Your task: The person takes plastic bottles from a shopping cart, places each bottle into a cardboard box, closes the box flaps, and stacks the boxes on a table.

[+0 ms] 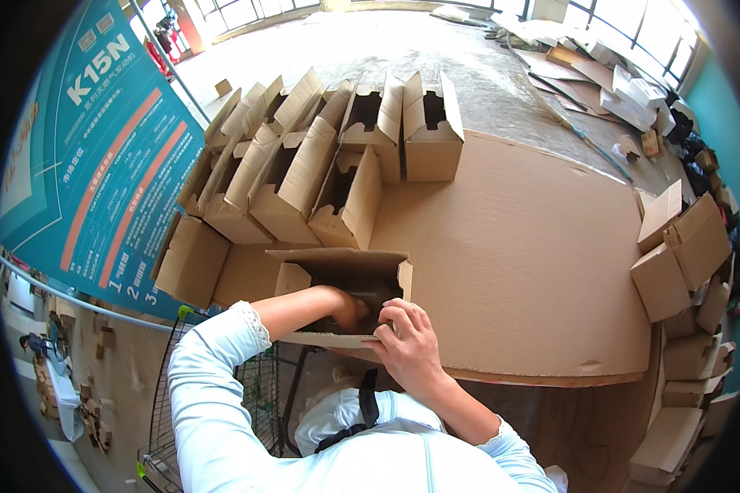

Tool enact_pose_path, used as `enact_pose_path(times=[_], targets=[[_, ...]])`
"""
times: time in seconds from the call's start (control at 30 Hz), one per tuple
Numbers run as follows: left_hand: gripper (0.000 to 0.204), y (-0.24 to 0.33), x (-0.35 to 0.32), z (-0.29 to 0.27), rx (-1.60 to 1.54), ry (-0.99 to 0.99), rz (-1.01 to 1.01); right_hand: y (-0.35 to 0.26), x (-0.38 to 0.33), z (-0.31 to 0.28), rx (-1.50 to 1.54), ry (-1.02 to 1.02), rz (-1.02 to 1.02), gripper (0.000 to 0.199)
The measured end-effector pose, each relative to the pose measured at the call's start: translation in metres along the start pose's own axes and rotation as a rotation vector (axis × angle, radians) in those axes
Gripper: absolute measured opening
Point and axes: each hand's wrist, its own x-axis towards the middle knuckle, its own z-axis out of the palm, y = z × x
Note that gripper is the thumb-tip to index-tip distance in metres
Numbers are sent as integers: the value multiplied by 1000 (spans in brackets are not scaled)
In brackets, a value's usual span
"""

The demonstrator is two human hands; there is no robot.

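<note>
Two hands (386, 329), one open box (345, 279)

Left hand's fingers (349, 311) vanish inside the open carton (345, 271)
</note>
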Motion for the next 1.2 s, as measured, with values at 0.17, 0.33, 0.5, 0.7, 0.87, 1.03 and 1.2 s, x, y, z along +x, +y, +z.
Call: enact_pose_path(times=[0.17, 0.33, 0.5, 0.7, 0.87, 1.03, 1.2], targets=[[31, 14, -15, 6, 70, 279, 7, -6, 5, -1, 2, -30, 24, 24], [21, 31, -53, -24, 52, 394, 32, -5, 9, -1, -34, -39, 58, 25], [34, -2, -133, 6, -325, 931, 480, -19, 5, -3, 65, 165, 216, 67], [40, -15, -175, 104, -737, 1267, 324, 0, -19, 23, 353, 101, 479, 57], [62, -20, -138, 120, -792, 1545, -44, 16, 0, 17, -22, 95, 442, 60], [104, -25, -145, 102, -316, 1690, -144, 6, 71, -5, -322, 184, 223, 71], [80, -50, -142, 100, -196, 1518, 51, 22, 81, 14, -445, -222, 166, 70]])
